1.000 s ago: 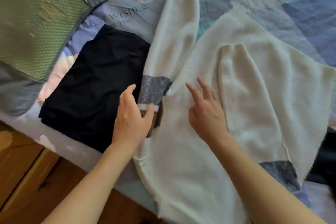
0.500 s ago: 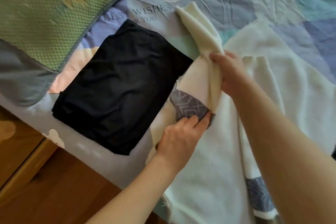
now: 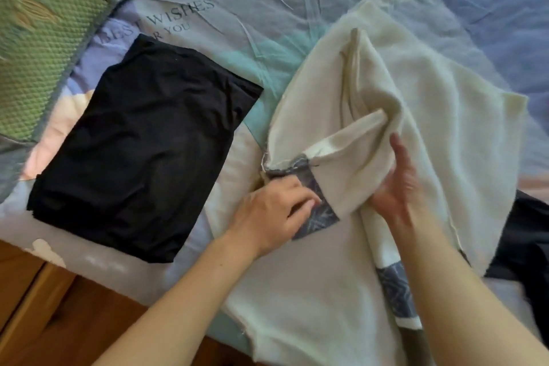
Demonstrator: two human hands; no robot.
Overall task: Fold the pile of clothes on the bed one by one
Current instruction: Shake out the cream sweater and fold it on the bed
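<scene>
Gripping the white sweater (image 3: 416,104) sleeve, both hands (image 3: 273,211) work near the bed edge (image 3: 98,270).

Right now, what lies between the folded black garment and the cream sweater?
In the head view, only a bare strip of bedsheet separates the black garment from the cream sweater; no other clothing lies there.
</scene>
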